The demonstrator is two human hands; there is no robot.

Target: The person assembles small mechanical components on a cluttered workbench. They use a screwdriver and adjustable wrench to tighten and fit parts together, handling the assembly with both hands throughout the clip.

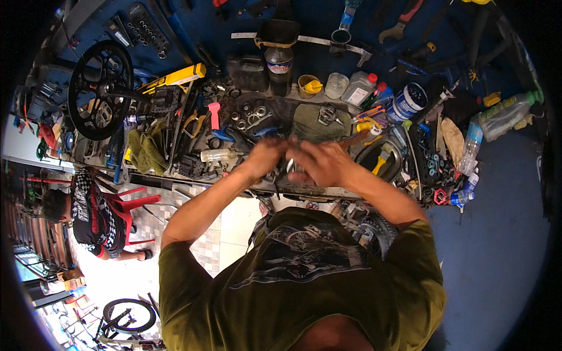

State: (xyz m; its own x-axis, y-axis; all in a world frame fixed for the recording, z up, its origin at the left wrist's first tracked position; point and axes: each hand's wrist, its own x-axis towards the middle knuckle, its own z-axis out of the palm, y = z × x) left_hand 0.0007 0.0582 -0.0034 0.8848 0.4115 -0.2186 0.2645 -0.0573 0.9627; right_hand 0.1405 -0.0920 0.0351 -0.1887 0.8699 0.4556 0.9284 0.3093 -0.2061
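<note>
Over the near edge of the cluttered workbench [234, 184], my two hands meet, smeared by motion. My right hand [319, 165] has its fingers bent around a small shiny piece [290, 165], whose kind I cannot make out. Close against it is my left hand [266, 158], its fingertips blurred and partly hidden. Just beyond them a metal bicycle pedal [329, 115] lies on a green cloth [309, 124]. Blue-handled tools [266, 131] and metal rings [260, 111] lie beyond my left hand. A small clear bottle [218, 155] rests beside my left wrist.
Right of my hands, a black oval tray [393, 175] holds a yellow-handled brush [382, 159]. Behind stand a dark bottle [279, 70], a grey jug [359, 90] and a blue-white tub [408, 102]. A crankset [100, 88] is at left. Someone [88, 213] sits on a red chair [126, 205].
</note>
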